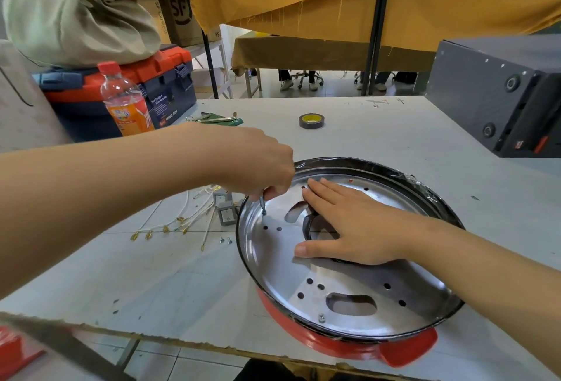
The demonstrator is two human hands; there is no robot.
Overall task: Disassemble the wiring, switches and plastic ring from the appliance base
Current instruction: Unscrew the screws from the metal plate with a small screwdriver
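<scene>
On the worktop, the left hand curls its fingers round a screwdriver whose tip meets a screw in the appliance base, while the right hand presses straight fingers together flat on the metal plate beside that tip, with detached wiring and switches just outside the rim beyond the left fingers.

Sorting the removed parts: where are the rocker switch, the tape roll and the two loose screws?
rocker switch (226, 214): head view, its grey face.
tape roll (311, 121): head view, top edge.
loose screws (225, 240): head view, between the pair.
</scene>
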